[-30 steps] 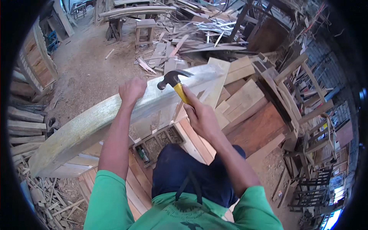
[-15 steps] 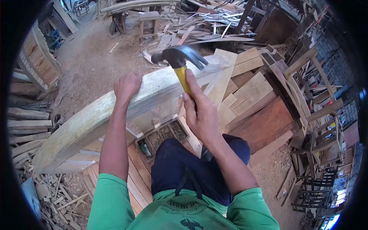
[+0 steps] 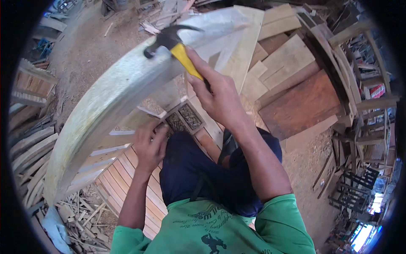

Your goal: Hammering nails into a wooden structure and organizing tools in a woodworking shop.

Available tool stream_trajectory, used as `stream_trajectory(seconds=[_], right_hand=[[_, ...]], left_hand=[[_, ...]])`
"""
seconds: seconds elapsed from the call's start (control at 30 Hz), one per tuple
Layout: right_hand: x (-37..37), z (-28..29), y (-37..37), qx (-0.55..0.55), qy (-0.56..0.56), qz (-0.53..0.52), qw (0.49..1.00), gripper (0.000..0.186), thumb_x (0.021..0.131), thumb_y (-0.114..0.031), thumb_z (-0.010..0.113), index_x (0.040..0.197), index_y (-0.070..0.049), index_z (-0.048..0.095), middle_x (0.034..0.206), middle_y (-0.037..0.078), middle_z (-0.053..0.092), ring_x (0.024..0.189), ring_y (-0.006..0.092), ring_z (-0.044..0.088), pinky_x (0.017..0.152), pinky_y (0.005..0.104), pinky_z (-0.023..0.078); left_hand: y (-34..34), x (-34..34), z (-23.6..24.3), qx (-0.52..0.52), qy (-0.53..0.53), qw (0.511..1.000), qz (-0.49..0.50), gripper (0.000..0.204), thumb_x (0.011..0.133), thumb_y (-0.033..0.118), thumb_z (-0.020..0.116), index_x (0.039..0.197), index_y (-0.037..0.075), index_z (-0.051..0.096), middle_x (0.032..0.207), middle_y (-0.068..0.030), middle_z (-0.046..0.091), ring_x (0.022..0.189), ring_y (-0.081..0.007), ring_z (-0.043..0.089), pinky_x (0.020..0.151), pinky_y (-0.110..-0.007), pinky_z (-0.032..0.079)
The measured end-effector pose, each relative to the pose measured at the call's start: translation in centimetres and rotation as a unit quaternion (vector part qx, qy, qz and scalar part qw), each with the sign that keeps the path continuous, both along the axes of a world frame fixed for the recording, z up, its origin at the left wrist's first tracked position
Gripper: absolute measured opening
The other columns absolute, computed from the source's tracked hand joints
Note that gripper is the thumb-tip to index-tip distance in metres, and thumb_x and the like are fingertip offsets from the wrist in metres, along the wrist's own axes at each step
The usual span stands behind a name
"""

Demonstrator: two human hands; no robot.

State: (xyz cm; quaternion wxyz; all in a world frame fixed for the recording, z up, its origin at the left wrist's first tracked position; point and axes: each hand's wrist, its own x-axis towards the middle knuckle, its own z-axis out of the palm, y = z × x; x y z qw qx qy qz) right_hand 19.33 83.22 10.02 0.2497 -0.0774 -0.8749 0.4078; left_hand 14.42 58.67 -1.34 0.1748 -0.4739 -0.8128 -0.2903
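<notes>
Right of the hands (image 3: pixel 218 93): wrapped around the yellow handle of the hammer (image 3: pixel 184 59), thumb along it.
Hammer head: appears over the pale curved beam (image 3: pixel 101 93); whether they touch, I cannot tell.
Left of the hands (image 3: pixel 150 143): fingers bent at the left end of the compartmented tray (image 3: pixel 196 112); whether they hold anything is hidden.
Tray: just beside the dark-trousered knee (image 3: pixel 181 146).
</notes>
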Motion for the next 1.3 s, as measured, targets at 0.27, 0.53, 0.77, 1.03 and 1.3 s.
stream_trajectory(seconds=[0.27, 0.53, 0.77, 1.03, 1.3], right_hand=[[0.0, 0.8, 1.0, 0.085, -0.064, 0.046, 0.993, 0.071, 0.094, -0.013, 0.065, 0.156, -0.034, 0.038, 0.086, 0.018, 0.066, 0.071, 0.0367, 0.066, 0.067, 0.0459, 0.054], [-0.2, 1.3, 0.0, 0.088, -0.082, 0.073, 0.99, 0.073, 0.094, -0.016, 0.067, 0.157, -0.037, 0.036, 0.077, 0.011, 0.057, 0.065, 0.0316, 0.06, 0.063, 0.0427, 0.052], [0.8, 0.7, 0.5, 0.067, -0.099, 0.053, 0.991, 0.073, 0.094, -0.016, 0.066, 0.158, -0.034, 0.035, 0.075, 0.012, 0.056, 0.067, 0.0309, 0.06, 0.064, 0.0421, 0.052], [0.8, 0.0, 0.0, 0.079, -0.08, 0.033, 0.993, 0.075, 0.094, -0.012, 0.066, 0.159, -0.033, 0.033, 0.078, 0.017, 0.062, 0.072, 0.0353, 0.064, 0.067, 0.0455, 0.053], [0.9, 0.4, -0.7, 0.065, -0.054, 0.019, 0.996, 0.071, 0.094, -0.008, 0.064, 0.157, -0.029, 0.038, 0.092, 0.025, 0.067, 0.081, 0.0437, 0.067, 0.072, 0.0476, 0.054]], left_hand=[[4.9, -4.5, -15.2, -0.206, -0.349, 0.912, 0.066, 0.026, 0.085, 0.015, 0.063, 0.105, 0.006, 0.076, 0.091, -0.0197, 0.069, 0.091, -0.0393, 0.063, 0.087, -0.047, 0.05], [0.4, -6.4, -29.6, -0.29, -0.022, 0.956, 0.04, 0.043, 0.09, 0.032, 0.058, 0.125, 0.01, 0.07, 0.144, -0.0152, 0.055, 0.136, -0.0383, 0.044, 0.109, -0.057, 0.032], [6.1, -3.0, -26.0, -0.316, -0.136, 0.927, 0.146, 0.047, 0.087, 0.036, 0.062, 0.126, 0.011, 0.069, 0.144, -0.0136, 0.054, 0.134, -0.0371, 0.044, 0.11, -0.055, 0.032], [5.5, -4.9, -21.1, -0.148, -0.447, 0.858, 0.203, 0.017, 0.087, 0.021, 0.072, 0.098, 0.011, 0.081, 0.099, -0.0062, 0.076, 0.087, -0.0298, 0.069, 0.076, -0.039, 0.055], [2.8, -6.0, -19.0, 0.155, -0.747, 0.632, 0.137, 0.034, 0.099, 0.01, 0.062, 0.13, -0.004, 0.062, 0.097, -0.0134, 0.075, 0.076, -0.0185, 0.071, 0.066, -0.028, 0.059]])
